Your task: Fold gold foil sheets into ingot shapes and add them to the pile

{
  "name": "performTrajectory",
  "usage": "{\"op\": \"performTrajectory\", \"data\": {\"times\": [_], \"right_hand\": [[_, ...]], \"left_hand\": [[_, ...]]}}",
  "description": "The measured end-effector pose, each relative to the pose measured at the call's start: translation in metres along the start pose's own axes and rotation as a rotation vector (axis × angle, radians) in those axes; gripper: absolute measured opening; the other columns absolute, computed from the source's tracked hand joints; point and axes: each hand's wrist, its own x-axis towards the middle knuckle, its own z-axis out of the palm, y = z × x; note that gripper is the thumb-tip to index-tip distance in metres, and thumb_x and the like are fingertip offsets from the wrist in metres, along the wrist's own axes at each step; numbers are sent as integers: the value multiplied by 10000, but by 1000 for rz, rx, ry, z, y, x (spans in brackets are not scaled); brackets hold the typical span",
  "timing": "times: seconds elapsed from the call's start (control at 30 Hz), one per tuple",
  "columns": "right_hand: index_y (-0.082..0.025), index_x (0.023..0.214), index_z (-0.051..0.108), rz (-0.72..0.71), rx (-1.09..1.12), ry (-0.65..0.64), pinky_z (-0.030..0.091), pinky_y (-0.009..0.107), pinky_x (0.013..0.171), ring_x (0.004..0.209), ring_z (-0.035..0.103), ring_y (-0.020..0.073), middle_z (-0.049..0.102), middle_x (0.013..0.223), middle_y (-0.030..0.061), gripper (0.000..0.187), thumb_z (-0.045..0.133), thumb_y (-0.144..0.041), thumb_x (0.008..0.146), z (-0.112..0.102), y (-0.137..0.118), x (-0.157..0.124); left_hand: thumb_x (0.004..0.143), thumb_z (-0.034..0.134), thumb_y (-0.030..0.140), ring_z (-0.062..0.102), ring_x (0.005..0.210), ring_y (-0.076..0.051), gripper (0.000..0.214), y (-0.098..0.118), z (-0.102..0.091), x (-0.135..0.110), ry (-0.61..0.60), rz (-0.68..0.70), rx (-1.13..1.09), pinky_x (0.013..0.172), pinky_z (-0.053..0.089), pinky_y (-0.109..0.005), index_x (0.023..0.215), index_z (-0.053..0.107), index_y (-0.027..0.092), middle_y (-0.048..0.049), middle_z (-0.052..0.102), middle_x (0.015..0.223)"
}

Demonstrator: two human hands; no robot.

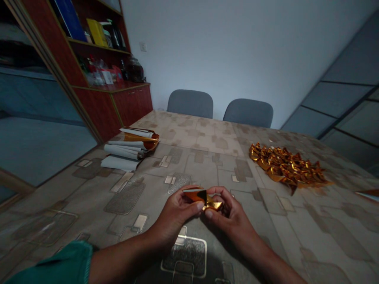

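Note:
Between my two hands, just above the near part of the table, is a piece of folded gold foil paper (212,204) with a shiny face and a pale edge. My left hand (185,207) pinches its left side with the thumb in front and the fingers behind. On the right side, my right hand (223,209) grips the pointed, folded end between thumb and fingers. Parts of the paper are hidden by my fingers. To the right lies a cluster of folded gold foil pieces (286,163), several of them packed together.
A stack of loosely rolled gold foil sheets (127,152) with pale backs lies at the left. Another foil piece (370,194) shows at the right edge. Two grey chairs (190,103) stand behind the patterned table (201,140). A red-brown cabinet (133,104) is at the far left.

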Motion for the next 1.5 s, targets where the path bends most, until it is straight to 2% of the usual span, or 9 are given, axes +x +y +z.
{"op": "performTrajectory", "data": {"times": [0.3, 0.67, 0.77, 0.9, 1.03, 1.13, 1.37, 1.43, 1.5], "right_hand": [[-255, 994, 544, -40, 29, -42, 435, 266, 672, 754, 579, 142, 627, 820, -26, 316, 787, -383, 839, 5, -10, -2], [-263, 1025, 552, -13, -36, 12, 404, 274, 625, 730, 548, 156, 627, 847, -14, 357, 791, -407, 801, -1, -18, -2], [-259, 1046, 546, 37, -24, 61, 363, 254, 582, 655, 497, 128, 628, 831, -22, 393, 800, -401, 782, -3, -15, -2], [-252, 1055, 549, 60, 26, 92, 350, 247, 570, 628, 470, 122, 590, 779, -38, 413, 808, -396, 767, -5, -12, -1], [-254, 1054, 554, 63, 74, 66, 344, 242, 563, 607, 461, 117, 566, 744, -50, 417, 813, -414, 769, -3, -11, -1], [-254, 1080, 552, 61, 77, 56, 348, 240, 557, 597, 458, 111, 577, 755, -47, 440, 819, -410, 767, -2, -10, -1], [-264, 1190, 554, 45, 67, 41, 364, 254, 568, 609, 486, 121, 605, 775, -32, 502, 811, -428, 792, -1, -11, -2], [-249, 1217, 557, 36, 121, 47, 386, 269, 599, 624, 503, 134, 604, 740, -28, 461, 740, -476, 860, -2, -10, -2], [-225, 1176, 585, 22, 162, 89, 386, 274, 610, 612, 490, 137, 579, 670, -33, 382, 656, -502, 922, -5, -8, -1]], "left_hand": [[586, 947, 244, 654, 684, -117, 437, 5, 1, 1, -47, -58, -17, 638, 481, -206, 919, 689, 130, -26, 734, 784], [755, 834, 409, 663, 705, -139, 397, 10, 2, 2, 4, -75, 80, 720, 532, -272, 1015, 707, 137, -65, 738, 860], [835, 744, 329, 671, 859, -192, 350, 16, 1, 0, 74, 173, 324, 802, 518, -321, 1148, 658, 199, -66, 721, 979], [840, 675, 146, 608, 982, -226, 154, 22, -5, -2, 39, 770, 932, 870, 453, -348, 929, 745, 250, -57, 665, 1025], [855, 710, 203, 593, 1017, -266, 187, 21, -9, -4, -4, 996, 1228, 918, 388, -396, 958, 799, 332, -63, 702, 1119], [863, 722, 233, 601, 1026, -282, 205, 20, -9, -3, -70, 988, 1296, 942, 343, -406, 1002, 800, 362, -56, 731, 1157], [903, 661, 225, 616, 802, -244, 202, 21, -5, -2, -225, 859, 1248, 759, 383, -359, 1030, 800, 297, -94, 762, 911], [901, 651, 203, 632, 805, -234, 187, 23, -3, -2, -213, 814, 1165, 771, 417, -349, 1000, 798, 262, -97, 752, 901], [882, 659, 183, 638, 787, -215, 135, 23, -1, -1, -112, 761, 1062, 765, 445, -328, 909, 783, 230, -78, 729, 846]]}}
